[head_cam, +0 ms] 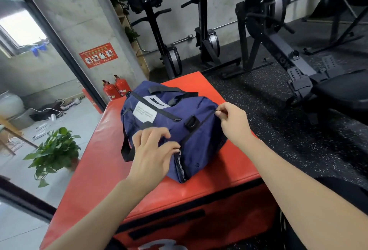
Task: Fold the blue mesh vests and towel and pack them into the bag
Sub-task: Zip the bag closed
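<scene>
A navy blue duffel bag [169, 118] with black straps and white labels lies on a red padded box [95, 162]. My left hand [153, 150] rests on the bag's near end, fingers curled over the fabric beside a partly open zip where a strip of pale material shows. My right hand [233, 120] pinches the zip pull at the bag's right top edge. No vests or towel are visible outside the bag.
Rowing machines [278, 37] stand on the black speckled floor behind and to the right. Two red fire extinguishers [115, 88] sit by the concrete wall. A potted green plant [55, 148] stands on the floor to the left of the box.
</scene>
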A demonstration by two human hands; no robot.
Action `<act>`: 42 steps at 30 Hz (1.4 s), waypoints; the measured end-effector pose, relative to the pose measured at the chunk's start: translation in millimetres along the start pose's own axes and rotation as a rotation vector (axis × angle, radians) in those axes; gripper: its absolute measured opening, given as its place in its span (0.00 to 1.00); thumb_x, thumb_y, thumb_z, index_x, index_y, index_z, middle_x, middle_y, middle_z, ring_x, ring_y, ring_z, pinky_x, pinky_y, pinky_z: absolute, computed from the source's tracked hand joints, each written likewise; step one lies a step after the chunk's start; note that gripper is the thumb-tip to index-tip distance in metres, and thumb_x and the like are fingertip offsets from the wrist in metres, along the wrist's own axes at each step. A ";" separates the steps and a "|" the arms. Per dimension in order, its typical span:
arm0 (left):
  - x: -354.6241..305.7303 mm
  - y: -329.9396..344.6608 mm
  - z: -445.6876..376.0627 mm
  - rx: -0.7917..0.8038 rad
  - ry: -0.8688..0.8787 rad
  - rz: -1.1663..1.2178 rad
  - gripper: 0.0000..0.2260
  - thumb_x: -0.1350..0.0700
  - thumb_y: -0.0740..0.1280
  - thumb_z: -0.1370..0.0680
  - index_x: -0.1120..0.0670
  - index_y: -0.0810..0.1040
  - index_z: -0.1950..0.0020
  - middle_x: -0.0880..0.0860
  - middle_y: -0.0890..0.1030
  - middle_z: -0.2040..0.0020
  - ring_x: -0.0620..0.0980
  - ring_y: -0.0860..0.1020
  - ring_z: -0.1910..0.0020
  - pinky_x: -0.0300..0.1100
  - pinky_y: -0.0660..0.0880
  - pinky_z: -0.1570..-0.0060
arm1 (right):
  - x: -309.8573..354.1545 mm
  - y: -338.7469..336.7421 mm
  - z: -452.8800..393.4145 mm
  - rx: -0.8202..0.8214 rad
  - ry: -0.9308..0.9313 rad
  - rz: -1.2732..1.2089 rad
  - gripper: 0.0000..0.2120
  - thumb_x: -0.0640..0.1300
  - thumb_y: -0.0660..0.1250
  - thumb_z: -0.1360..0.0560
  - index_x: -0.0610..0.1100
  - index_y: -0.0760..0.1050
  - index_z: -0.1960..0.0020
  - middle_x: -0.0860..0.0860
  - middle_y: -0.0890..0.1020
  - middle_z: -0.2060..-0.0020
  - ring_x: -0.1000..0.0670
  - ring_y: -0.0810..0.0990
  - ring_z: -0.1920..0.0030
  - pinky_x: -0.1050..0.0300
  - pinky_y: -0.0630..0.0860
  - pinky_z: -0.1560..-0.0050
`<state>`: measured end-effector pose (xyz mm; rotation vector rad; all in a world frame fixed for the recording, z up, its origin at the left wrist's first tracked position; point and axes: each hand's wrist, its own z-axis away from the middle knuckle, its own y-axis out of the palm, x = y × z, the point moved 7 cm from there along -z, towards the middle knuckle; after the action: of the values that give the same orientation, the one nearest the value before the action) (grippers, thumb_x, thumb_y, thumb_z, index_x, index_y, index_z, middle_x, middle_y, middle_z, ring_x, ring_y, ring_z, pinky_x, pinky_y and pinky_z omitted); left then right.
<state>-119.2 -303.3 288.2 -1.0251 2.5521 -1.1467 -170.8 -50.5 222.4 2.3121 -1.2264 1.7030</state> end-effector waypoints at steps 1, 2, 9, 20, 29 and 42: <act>2.7 0.2 9.6 -0.012 -0.041 0.016 0.06 0.55 0.68 0.24 0.49 0.85 0.55 0.49 0.73 0.48 0.52 0.71 0.48 0.47 0.59 0.43 | 0.3 1.8 1.4 0.015 0.001 0.011 0.04 0.38 0.67 0.23 0.46 0.77 0.54 0.52 0.80 0.59 0.46 0.79 0.53 0.54 0.71 0.51; 6.1 1.1 16.5 -0.024 -0.095 0.037 0.07 0.55 0.67 0.24 0.49 0.85 0.55 0.49 0.73 0.49 0.51 0.72 0.49 0.47 0.60 0.44 | 5.1 2.9 4.0 0.024 -0.030 0.029 0.03 0.39 0.68 0.23 0.46 0.77 0.53 0.52 0.80 0.58 0.46 0.79 0.53 0.53 0.72 0.51; 27.0 7.3 33.2 -0.129 -0.406 0.148 0.06 0.52 0.69 0.24 0.46 0.86 0.53 0.42 0.70 0.52 0.44 0.72 0.50 0.36 0.58 0.42 | 93.6 11.4 61.8 0.073 -0.711 0.076 0.05 0.43 0.73 0.24 0.43 0.80 0.50 0.52 0.80 0.52 0.48 0.76 0.49 0.54 0.73 0.44; 29.8 15.8 41.2 -0.157 -0.350 0.158 0.05 0.56 0.71 0.25 0.48 0.85 0.54 0.43 0.77 0.57 0.43 0.73 0.55 0.38 0.57 0.48 | 101.9 65.1 64.7 0.096 -0.878 0.416 0.09 0.49 0.64 0.24 0.54 0.83 0.51 0.57 0.81 0.48 0.46 0.71 0.46 0.49 0.65 0.51; 3.8 69.1 75.7 0.223 -0.284 0.273 0.05 0.56 0.70 0.25 0.48 0.85 0.54 0.43 0.76 0.58 0.46 0.77 0.64 0.43 0.72 0.58 | 85.8 43.5 33.3 -0.030 -0.641 0.407 0.11 0.50 0.62 0.24 0.51 0.83 0.51 0.55 0.82 0.49 0.46 0.71 0.49 0.47 0.71 0.56; 67.6 0.2 32.1 -0.202 -0.650 0.515 0.05 0.54 0.73 0.24 0.47 0.84 0.49 0.42 0.78 0.56 0.45 0.76 0.62 0.29 0.70 0.57 | 85.1 3.1 67.3 0.022 -0.298 -0.089 0.10 0.57 0.67 0.23 0.52 0.73 0.47 0.60 0.81 0.56 0.55 0.81 0.54 0.48 0.77 0.51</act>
<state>-157.3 -366.2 274.3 -0.5750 2.2081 -0.3468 -110.5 -131.0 263.2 2.6632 -1.1257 1.3885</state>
